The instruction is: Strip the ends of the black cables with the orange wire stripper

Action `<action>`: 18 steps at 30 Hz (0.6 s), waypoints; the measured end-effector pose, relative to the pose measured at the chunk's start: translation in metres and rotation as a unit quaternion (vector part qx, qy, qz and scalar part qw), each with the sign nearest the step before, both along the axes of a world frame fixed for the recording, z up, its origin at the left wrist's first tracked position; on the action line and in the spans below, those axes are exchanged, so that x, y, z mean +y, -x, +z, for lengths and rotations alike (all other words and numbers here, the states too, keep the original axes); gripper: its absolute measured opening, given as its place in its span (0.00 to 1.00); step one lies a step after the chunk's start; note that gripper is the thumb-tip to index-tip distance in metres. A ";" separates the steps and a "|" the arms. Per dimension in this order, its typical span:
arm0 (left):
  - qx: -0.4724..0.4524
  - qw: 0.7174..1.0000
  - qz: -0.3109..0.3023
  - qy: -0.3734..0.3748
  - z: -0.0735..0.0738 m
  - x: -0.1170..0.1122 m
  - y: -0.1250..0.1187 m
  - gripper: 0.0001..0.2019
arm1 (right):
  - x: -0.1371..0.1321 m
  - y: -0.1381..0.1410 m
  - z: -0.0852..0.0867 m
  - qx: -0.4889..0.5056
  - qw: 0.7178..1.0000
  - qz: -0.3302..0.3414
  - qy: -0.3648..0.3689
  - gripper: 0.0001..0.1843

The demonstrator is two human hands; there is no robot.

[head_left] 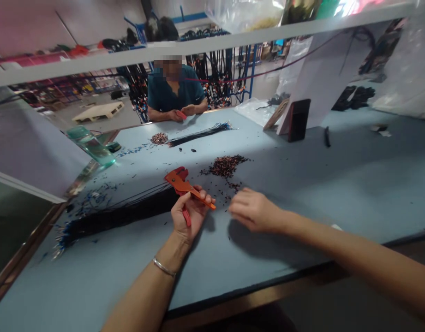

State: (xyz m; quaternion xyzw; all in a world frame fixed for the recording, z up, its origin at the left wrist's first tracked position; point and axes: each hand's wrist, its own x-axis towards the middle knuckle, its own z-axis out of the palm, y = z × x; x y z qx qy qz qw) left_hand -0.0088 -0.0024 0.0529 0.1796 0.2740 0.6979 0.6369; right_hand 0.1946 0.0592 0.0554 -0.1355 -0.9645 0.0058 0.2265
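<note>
My left hand [189, 213] is wrapped round the orange handles of a pair of crimping pliers [180, 182], whose red head points up and left. My right hand [251, 210] hovers just right of it, fingers pinched together over tiny dark bits on the blue table [337, 184]; what it pinches is too small to make out. A bundle of thin black wires [122, 214] with blue-tipped ends lies left of my left hand. A pile of small brown terminals [226, 165] sits just beyond my hands.
Across the table a person in a dark teal shirt [174, 94] works with a red tool, beside another wire bundle [201, 133] and terminal pile [159, 138]. A clear green bottle [91, 145] lies at left. A dark phone [298, 120] leans at back right.
</note>
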 end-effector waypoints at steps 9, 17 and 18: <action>-0.010 1.000 -0.020 -0.015 -0.005 0.005 0.008 0.11 | 0.042 0.030 -0.017 -0.059 0.994 0.013 0.091 0.15; -0.019 0.999 -0.026 -0.005 -0.005 0.005 0.005 0.11 | 0.026 -0.018 0.005 -0.055 0.986 0.002 0.161 0.10; -0.020 0.999 -0.026 -0.004 -0.005 0.005 0.005 0.11 | 0.016 -0.025 0.007 -0.094 0.974 0.034 0.202 0.08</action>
